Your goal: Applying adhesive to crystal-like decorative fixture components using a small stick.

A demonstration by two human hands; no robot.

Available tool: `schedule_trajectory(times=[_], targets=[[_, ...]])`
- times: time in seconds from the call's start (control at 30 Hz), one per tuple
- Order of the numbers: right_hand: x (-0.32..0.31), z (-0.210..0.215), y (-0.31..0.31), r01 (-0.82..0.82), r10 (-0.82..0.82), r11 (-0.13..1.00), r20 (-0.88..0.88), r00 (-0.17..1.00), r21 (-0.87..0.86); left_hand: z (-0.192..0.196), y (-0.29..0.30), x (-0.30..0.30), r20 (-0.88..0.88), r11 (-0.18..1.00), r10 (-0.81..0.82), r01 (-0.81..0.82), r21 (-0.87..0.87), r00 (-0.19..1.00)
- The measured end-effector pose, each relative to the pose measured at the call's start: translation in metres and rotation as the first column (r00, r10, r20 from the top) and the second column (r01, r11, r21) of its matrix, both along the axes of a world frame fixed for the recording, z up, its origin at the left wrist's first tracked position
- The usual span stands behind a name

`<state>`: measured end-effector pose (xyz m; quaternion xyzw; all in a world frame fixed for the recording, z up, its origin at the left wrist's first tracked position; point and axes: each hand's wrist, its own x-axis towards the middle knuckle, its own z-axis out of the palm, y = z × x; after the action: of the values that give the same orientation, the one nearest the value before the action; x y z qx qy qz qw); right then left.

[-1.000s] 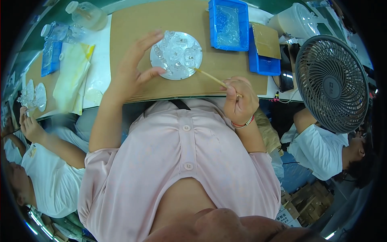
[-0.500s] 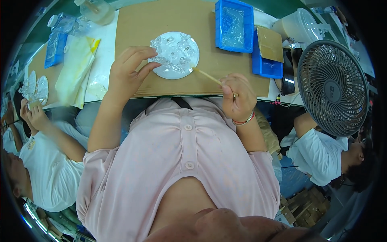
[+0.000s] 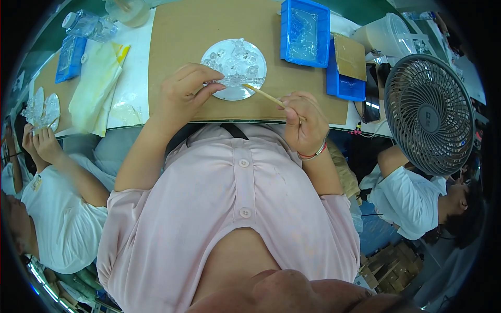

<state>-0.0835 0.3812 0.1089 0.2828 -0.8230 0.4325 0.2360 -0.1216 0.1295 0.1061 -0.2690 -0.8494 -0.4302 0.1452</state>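
Forearms (image 3: 143,148) angled inward, left hand (image 3: 183,89) pinching clear piece (image 3: 233,81), right hand (image 3: 307,120) gripping thin stick (image 3: 265,95) slanted leftward

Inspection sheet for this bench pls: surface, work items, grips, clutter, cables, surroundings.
Surface: brown cardboard sheet on white tabletop.
Work items: round pale disc bearing clear pieces; thin tan stick.
Left grip: thumb and fingers pinch a clear piece at the disc's near-left side.
Right grip: holds the stick, tip over the disc; contact unclear.
Clutter: blue tray holding clear items; blue bin under a cardboard piece; clear bottle.
Cables: pale cable at the table edge, beside the fan.
Surroundings: a co-worker seated on each side; cardboard boxes lower right.
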Motion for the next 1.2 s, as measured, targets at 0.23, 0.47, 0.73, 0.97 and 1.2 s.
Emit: schedule_trajectory(times=[0.23, 0.47, 0.73, 0.97, 1.2], targets=[[-0.006, -0.013, -0.009, -0.058, 0.059, 0.998, -0.088, 0.994, 0.017, 0.003, 0.005, 0.003, 0.055, 1.0, 0.015, -0.014, -0.022, 0.998], [0.001, -0.004, -0.006, -0.024, 0.033, 0.996, -0.102, 0.994, 0.089, 0.006, 0.012, 0.006, 0.025, 0.999, 0.047, -0.046, -0.025, 0.999], [0.001, -0.008, 0.007, 0.162, -0.162, 0.987, 0.099, 0.982, 0.0, 0.003, 0.014, 0.007, -0.026, 0.997, 0.065, -0.066, -0.033, 0.998], [0.011, -0.001, 0.019, 0.247, -0.243, 0.969, 0.161, 0.956, -0.002, 0.004, 0.019, 0.007, -0.024, 0.995, 0.097, -0.098, -0.036, 0.995], [0.006, 0.023, 0.043, 0.246, -0.258, 0.923, 0.0, 0.966, -0.294, -0.001, 0.021, 0.011, -0.084, 0.995, 0.095, -0.096, -0.014, 0.992]])
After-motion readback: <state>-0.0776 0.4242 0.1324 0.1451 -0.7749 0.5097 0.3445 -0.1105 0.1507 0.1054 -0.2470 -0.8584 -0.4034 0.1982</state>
